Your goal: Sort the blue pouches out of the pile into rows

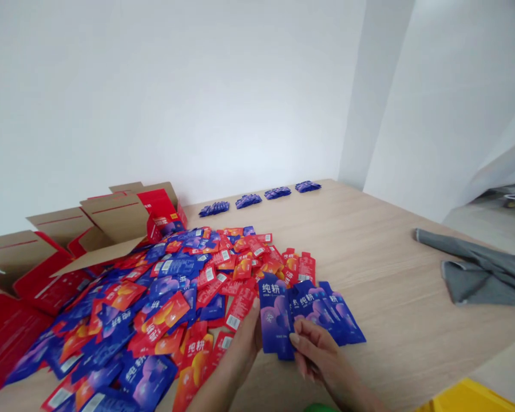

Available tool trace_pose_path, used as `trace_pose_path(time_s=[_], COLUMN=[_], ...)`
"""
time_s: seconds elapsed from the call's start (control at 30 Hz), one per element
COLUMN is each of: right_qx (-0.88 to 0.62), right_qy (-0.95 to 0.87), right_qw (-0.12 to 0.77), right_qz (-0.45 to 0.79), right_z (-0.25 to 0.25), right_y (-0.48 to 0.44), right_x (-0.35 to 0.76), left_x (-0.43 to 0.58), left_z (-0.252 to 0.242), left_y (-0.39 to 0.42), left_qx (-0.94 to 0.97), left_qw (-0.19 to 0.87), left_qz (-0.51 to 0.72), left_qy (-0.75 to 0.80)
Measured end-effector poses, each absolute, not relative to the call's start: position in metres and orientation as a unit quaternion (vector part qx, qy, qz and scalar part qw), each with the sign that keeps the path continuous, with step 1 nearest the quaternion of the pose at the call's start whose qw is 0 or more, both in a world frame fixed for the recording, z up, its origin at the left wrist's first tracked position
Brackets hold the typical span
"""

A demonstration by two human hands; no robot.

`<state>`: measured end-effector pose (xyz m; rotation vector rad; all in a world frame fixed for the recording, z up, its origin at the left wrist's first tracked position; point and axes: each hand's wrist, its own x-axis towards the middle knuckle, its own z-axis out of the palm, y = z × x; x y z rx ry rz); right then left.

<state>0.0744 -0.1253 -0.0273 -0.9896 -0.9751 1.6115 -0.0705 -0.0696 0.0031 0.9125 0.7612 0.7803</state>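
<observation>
While the head camera looks down and forward, a pale wooden table [390,240] fills the lower half of the view and runs back to a plain white wall [175,86]. On the right, a second white wall [446,103] stands nearer than the back wall.

At the near edge, the left hand [240,343] and the right hand [320,352] share a fan of blue sachets [326,312]. It stands just right of the big heap, its lower ends touching or close to the table. The left hand's fingers curl closed on the fan's left edge, thumb lying up along the front sachet. The right hand's fingers are bent, with the thumb pressed on the fan's lower end – a loose pinch rather than a fist.

Just beside the left hand spreads a heap of red and blue sachets [167,297], piled loosely across the table's left side. Behind it – at the far left – stand open cardboard boxes [90,229], brown outside and red inside, their flaps up.

Along the far edge near the wall, four small stacks of blue sachets [248,200] lie in a row, well apart from the hands. A grey cloth [484,269] lies crumpled at the right edge of the table. A yellow object [467,400] shows at the bottom right corner, too cropped to identify.
</observation>
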Motion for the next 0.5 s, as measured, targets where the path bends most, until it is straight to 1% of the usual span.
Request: trace_pose_path(time_s=[0.13,0.2,0.3,0.37,0.5], right_qx=[-0.472,-0.480,-0.522,-0.568,-0.608], right_qy=[-0.542,-0.569,-0.538,-0.507,-0.505], right_qw=[0.482,0.471,0.482,0.496,0.488], right_qz=[0.500,0.473,0.453,0.417,0.369], right_z=[-0.024,-0.030,-0.048,-0.059,-0.062], right_y=[-0.125,-0.127,-0.131,-0.132,-0.132], right_x=[0.078,0.079,0.081,0.083,0.086], left_x=[-0.064,-0.063,-0.061,-0.060,-0.057], left_z=[-0.017,-0.023,-0.025,-0.025,-0.024], left_y=[-0.075,-0.077,-0.079,-0.081,-0.086], left_qx=[0.505,0.535,0.543,0.553,0.592], left_qw=[0.710,0.688,0.695,0.704,0.690], left_qz=[0.299,0.292,0.276,0.260,0.223], left_qy=[0.390,0.392,0.382,0.362,0.351])
